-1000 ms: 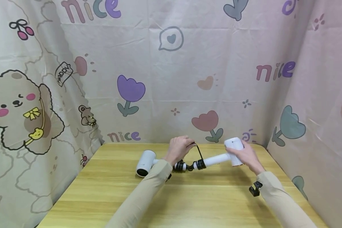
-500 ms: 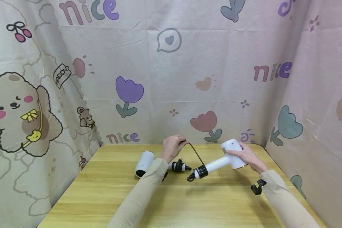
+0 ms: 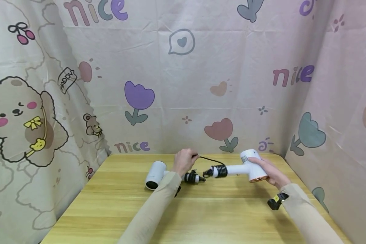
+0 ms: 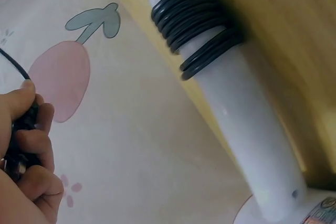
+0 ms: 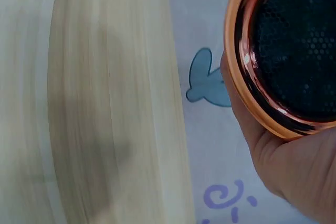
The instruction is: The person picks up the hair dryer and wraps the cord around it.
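Note:
My right hand (image 3: 269, 173) grips a white hair dryer (image 3: 238, 169) by its head, holding it above the table with the handle pointing left. Its black cord (image 3: 221, 171) is wound in several loops round the handle. A free length of cord runs to my left hand (image 3: 183, 162), whose curled fingers hold the cord's end; in the left wrist view, metal shows at the plug (image 4: 21, 167). The copper-coloured rim (image 5: 235, 61) of the dryer fills much of the right wrist view. A second white hair dryer (image 3: 156, 173) lies on the table, partly hidden by my left forearm.
The wooden table (image 3: 219, 217) spans the front. Round the second dryer's handle is another bundled black cord (image 3: 190, 177). A printed curtain (image 3: 183, 78) hangs behind the table and on both sides.
My left hand has shifted left with the cord's end, drawing out a longer free length. The held dryer came away from the second one, dipped its handle, then levelled; its copper rim now shows.

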Demonstrator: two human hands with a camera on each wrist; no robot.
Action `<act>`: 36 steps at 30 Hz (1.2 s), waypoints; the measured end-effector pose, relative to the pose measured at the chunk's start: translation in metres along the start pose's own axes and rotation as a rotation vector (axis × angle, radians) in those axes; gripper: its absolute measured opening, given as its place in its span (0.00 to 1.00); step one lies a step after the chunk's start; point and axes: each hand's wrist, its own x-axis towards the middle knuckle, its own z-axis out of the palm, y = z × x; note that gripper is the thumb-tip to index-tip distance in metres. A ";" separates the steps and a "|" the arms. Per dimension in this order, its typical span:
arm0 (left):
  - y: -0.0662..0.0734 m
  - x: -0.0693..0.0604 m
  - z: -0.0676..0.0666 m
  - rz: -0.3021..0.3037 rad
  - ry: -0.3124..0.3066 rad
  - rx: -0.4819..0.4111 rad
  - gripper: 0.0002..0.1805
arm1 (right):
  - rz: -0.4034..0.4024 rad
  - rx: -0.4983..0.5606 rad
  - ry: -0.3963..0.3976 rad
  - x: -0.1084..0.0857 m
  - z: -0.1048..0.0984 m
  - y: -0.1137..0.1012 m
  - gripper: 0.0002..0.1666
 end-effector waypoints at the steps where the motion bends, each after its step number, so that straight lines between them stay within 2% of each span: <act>1: 0.000 -0.001 0.002 -0.006 -0.013 -0.004 0.08 | 0.017 0.031 0.000 0.000 0.000 0.000 0.44; 4: 0.001 -0.003 0.007 -0.022 -0.039 -0.016 0.08 | 0.043 0.135 -0.035 0.002 0.001 0.001 0.45; 10: 0.006 -0.008 0.015 -0.016 -0.092 -0.045 0.07 | 0.114 0.369 -0.096 0.002 0.004 0.001 0.48; 15: 0.013 -0.016 0.022 0.043 -0.136 -0.040 0.06 | 0.154 0.526 -0.060 0.004 0.009 0.000 0.44; 18: 0.019 -0.019 0.027 0.082 -0.179 -0.038 0.07 | 0.164 0.570 0.013 0.005 0.012 -0.003 0.43; 20: 0.023 -0.022 0.029 0.108 -0.185 -0.020 0.07 | 0.165 0.579 0.067 0.006 0.014 -0.004 0.42; 24: 0.032 -0.027 0.031 0.151 -0.173 0.013 0.09 | 0.165 0.507 0.236 0.006 0.020 -0.005 0.45; 29: 0.044 -0.034 0.029 0.216 -0.142 -0.009 0.09 | 0.154 0.355 0.460 0.006 0.028 -0.004 0.59; 33: 0.050 -0.037 0.023 0.247 -0.113 -0.070 0.09 | 0.092 0.216 0.557 0.009 0.034 -0.004 0.63; 36: 0.052 -0.035 0.018 0.231 -0.108 -0.137 0.09 | 0.050 0.075 0.596 0.010 0.036 -0.005 0.62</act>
